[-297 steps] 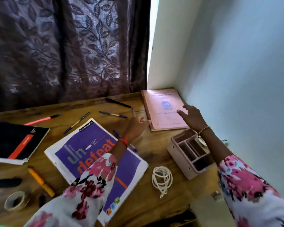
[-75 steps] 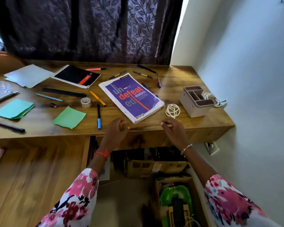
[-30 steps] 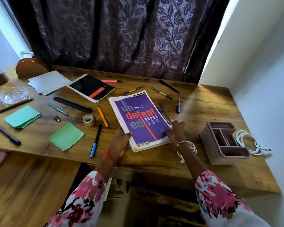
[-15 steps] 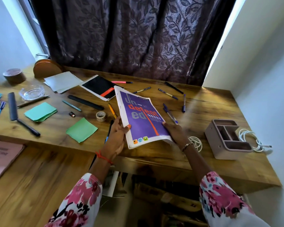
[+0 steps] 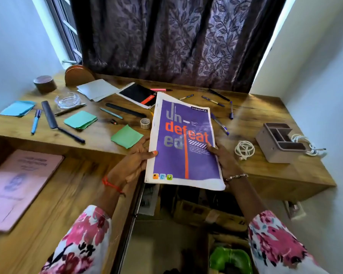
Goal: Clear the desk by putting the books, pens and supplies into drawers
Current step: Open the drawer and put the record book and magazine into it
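At the near left, a pink book (image 5: 18, 186) is seen lying flat on a lower wooden surface, below the tabletop (image 5: 265, 115). On the tabletop's left part a blue pen (image 5: 35, 121), a glass dish (image 5: 67, 99), a teal paper pad (image 5: 80, 119) and a green paper square (image 5: 126, 136) are spread out, with a tape roll (image 5: 145, 123) just beyond the square and a black notebook (image 5: 139, 94) farther back.

The left hand (image 5: 135, 165) is extended forward from a floral sleeve, a red thread at the wrist. Its thumb is laid on the front cover at the left edge of the purple book (image 5: 184, 145), the fingers curled behind — a firm clasp. The book is held raised and tilted, cover toward the camera, its far end over the tabletop and its near end past the tabletop's near edge.

The right hand (image 5: 224, 161), with a bracelet at the wrist, is clasped on the book's right edge, the thumb on the cover, the other fingers hidden beneath.

To the right, a coiled white cord (image 5: 244, 149) and a beige organizer (image 5: 279, 144) are set on the tabletop, near each other but apart.
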The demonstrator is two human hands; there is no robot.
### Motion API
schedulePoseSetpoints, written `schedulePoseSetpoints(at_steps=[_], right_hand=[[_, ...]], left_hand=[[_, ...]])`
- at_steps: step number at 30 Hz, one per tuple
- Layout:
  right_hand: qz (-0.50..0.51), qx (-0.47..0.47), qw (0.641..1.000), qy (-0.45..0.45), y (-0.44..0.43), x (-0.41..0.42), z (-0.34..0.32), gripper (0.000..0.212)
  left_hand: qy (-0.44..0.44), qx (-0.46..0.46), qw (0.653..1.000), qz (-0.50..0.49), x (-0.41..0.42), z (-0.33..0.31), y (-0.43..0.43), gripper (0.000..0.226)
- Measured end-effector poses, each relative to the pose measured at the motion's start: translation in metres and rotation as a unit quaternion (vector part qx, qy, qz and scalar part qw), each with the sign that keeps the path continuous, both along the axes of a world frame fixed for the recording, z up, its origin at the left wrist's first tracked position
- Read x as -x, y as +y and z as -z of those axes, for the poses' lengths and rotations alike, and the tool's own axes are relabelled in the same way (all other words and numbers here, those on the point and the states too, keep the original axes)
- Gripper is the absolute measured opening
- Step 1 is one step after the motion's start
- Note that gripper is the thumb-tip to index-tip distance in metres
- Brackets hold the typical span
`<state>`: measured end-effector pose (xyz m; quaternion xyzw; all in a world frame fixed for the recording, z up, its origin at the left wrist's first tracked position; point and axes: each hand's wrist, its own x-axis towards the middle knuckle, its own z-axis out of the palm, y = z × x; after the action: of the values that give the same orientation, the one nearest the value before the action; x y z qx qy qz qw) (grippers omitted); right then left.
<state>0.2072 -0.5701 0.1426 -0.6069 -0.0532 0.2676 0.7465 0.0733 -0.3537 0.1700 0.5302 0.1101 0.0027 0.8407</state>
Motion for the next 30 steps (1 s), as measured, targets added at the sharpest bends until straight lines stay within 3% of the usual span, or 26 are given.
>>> schedulePoseSetpoints(at_steps=[3,6,10,13,19,30], right_hand=[[0.038,0.014,0.999,-0.014,0.003,0.029,0.008,0.032],[0.057,0.039,0.997,-0.042,0.01,0.059,0.009,0.022],[0.09,0.083,0.989,-0.086,0.015,0.096,0.015,0.024],[0.104,0.088,0.987,-0.085,0.013,0.124,0.021,0.035],[0.103,0.059,0.989,-0.093,0.016,0.189,0.024,0.037],[0.112,0.066,0.988,-0.089,0.047,0.298,0.026,0.031]], left_hand=[[0.043,-0.031,0.998,0.02,0.025,0.001,0.012,0.043],[0.073,-0.047,0.995,0.047,0.048,0.002,0.022,0.039],[0.085,-0.116,0.988,0.06,0.074,0.007,0.021,0.046],[0.081,-0.115,0.988,0.06,0.097,0.013,0.019,0.054],[0.07,-0.116,0.988,0.07,0.154,0.024,0.026,0.067],[0.068,-0.122,0.987,0.084,0.264,0.037,0.061,0.053]])
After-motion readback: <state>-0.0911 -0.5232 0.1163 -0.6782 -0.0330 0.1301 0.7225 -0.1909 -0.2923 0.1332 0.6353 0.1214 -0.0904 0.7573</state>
